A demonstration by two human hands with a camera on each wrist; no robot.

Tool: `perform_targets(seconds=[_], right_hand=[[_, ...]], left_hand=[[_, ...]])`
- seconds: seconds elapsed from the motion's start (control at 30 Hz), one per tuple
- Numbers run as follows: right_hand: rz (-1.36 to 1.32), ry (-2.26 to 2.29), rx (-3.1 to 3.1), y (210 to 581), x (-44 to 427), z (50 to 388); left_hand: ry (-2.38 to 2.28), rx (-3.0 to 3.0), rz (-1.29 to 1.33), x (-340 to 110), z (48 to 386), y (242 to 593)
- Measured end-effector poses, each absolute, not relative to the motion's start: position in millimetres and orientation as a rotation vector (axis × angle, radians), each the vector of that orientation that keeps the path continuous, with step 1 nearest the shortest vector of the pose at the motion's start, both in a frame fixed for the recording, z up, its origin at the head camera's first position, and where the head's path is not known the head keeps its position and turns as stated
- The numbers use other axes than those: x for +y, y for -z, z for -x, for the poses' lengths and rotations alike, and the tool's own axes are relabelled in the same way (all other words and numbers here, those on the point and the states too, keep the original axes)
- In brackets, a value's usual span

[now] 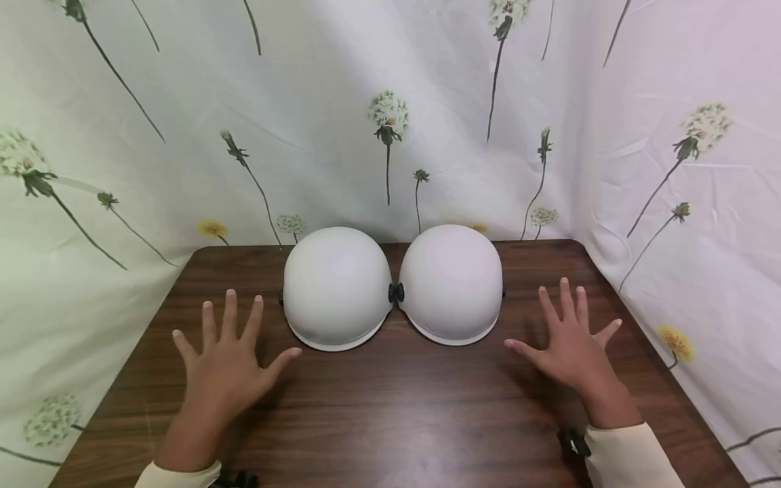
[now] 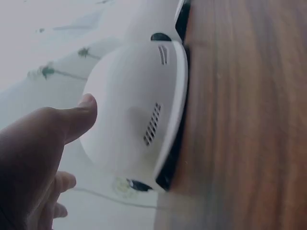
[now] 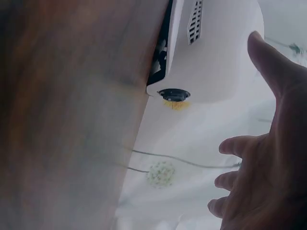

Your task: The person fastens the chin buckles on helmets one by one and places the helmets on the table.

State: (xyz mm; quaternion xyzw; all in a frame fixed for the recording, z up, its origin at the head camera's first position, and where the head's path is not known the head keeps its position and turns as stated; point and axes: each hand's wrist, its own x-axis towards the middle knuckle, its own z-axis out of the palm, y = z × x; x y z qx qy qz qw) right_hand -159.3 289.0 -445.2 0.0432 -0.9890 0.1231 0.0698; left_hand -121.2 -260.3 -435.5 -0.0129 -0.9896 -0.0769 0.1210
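Two white helmets sit side by side on the wooden table, dome up, their black side knobs meeting in the middle. My left hand (image 1: 222, 373) hovers left of and nearer than the left helmet (image 1: 337, 288), fingers spread and nothing in it. On the other side, my right hand (image 1: 573, 349) is held beside the right helmet (image 1: 451, 285) with its fingers splayed, also holding nothing. The left wrist view shows vent slots (image 2: 152, 124) along a helmet's lower edge. A black knob (image 3: 174, 95) stands out from the helmet's side in the right wrist view.
The dark wooden table (image 1: 390, 413) has rounded back corners. A white curtain (image 1: 305, 122) printed with dandelions hangs behind it and along both sides. Black straps (image 1: 573, 444) show at the wrists, by the cream sleeves (image 1: 631, 457).
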Motion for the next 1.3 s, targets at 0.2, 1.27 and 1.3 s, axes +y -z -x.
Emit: perform_targets(seconds=[0.2,1.27,1.3], right_hand=[[-0.169,-0.327,-2.984,434.5,285.4,166.4],[-0.183,-0.462,-2.961,404.3,261.3,207.4],[-0.184,-0.466,-2.961,404.3,260.6,208.1]], left_hand=[[0.210,-2.862,0.101,-247.9,128.6,419.7],[0.294,-2.853,0.264,-146.4,176.2,380.3],[0.298,-2.855,0.268,-143.3,176.5,379.1]])
